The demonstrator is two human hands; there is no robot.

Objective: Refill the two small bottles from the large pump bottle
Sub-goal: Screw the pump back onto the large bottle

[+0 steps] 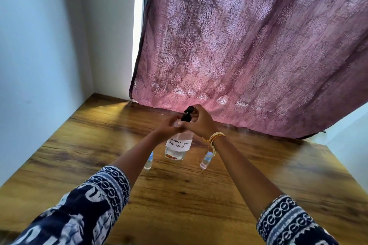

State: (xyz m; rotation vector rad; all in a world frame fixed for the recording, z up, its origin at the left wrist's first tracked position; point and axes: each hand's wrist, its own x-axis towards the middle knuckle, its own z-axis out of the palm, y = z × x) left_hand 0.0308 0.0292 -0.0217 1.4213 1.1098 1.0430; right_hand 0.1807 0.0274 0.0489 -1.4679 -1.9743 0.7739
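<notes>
A large clear pump bottle (177,146) with a white handwritten label and a black pump head (187,114) stands on the wooden table (179,195). My left hand (170,126) grips its shoulder just below the pump. My right hand (201,120) is closed around the black pump collar. Two small clear bottles stand upright in front of it: one (149,162) on the left, partly hidden behind my left forearm, and one (205,160) on the right beside my right wrist.
A pink patterned curtain (249,55) hangs down to the table's far edge just behind the pump bottle. A white wall (39,55) borders the table on the left. Gold bangles (216,137) sit on my right wrist.
</notes>
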